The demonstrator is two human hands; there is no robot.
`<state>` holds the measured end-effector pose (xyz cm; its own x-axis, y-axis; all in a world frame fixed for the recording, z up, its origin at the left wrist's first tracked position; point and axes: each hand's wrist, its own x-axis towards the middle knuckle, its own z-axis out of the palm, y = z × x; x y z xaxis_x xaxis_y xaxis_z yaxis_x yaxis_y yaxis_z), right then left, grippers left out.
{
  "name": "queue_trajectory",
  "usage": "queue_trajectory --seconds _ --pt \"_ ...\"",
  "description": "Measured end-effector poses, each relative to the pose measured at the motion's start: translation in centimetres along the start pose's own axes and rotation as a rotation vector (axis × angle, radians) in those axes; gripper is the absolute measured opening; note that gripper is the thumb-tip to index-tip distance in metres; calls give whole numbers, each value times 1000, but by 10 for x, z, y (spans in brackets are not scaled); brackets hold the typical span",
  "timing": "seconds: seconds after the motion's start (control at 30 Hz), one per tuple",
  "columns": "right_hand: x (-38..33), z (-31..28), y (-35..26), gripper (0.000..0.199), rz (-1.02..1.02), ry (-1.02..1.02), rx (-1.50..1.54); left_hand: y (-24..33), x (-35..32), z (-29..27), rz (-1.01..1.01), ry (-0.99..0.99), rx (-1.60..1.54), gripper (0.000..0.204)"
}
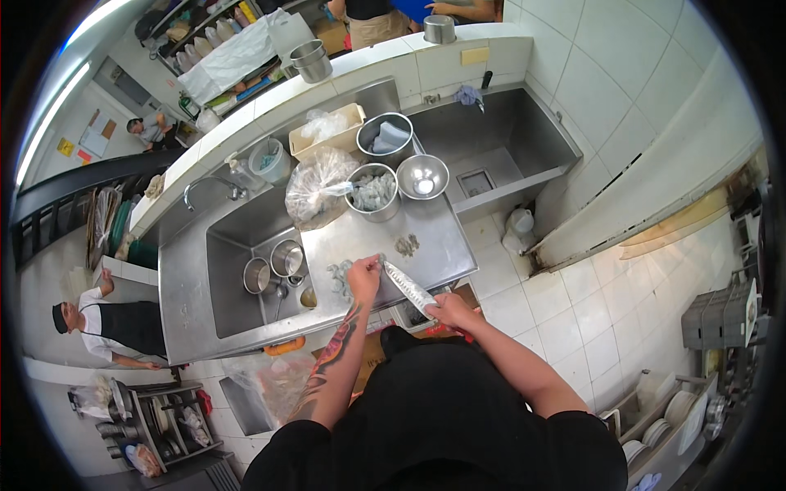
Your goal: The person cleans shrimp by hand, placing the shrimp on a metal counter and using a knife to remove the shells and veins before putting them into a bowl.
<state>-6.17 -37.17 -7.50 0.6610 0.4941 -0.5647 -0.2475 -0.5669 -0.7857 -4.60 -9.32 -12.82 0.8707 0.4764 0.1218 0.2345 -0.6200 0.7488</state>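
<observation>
My right hand (pixel 454 313) is closed round the handle of a large knife (pixel 407 285), its dimpled blade pointing away to the left over the steel counter (pixel 434 254). At the blade's tip, my left hand (pixel 364 277) pinches a small grey piece that looks like a raw shrimp, mostly hidden by the fingers. Several grey shrimp (pixel 337 277) lie on the counter just left of that hand. Beyond the knife sits a small brownish-grey pile (pixel 407 244). A steel pot (pixel 372 214) filled with more grey shrimp stands farther back.
An empty steel bowl (pixel 422 177), a pot with a bluish item (pixel 385 137) and a clear plastic bag (pixel 315 184) crowd the counter's back. A sink (pixel 225 278) with pots lies left; a deeper basin (pixel 512 131) lies back right. A person (pixel 123 323) in a black apron stands far left.
</observation>
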Motion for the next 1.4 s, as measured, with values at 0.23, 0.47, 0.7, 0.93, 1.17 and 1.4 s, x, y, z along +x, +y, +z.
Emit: queue_trajectory --seconds 0.23,0.47,0.7,0.93,1.17,1.4 --pt "-1 1 0 34 40 -4 8 8 0 -4 8 -15 29 25" --pt "-4 0 -1 34 22 -2 16 14 2 -9 36 -78 55 29" --pt "-8 -4 -8 34 40 2 39 20 2 -9 15 -93 61 30" --pt "0 -6 -7 35 21 21 -14 20 9 -7 94 -70 91 28" --pt "9 -5 -1 35 1 11 -2 6 18 -4 -12 -108 36 29" --pt "-8 -9 -23 34 65 3 26 4 16 -3 -36 -104 78 30"
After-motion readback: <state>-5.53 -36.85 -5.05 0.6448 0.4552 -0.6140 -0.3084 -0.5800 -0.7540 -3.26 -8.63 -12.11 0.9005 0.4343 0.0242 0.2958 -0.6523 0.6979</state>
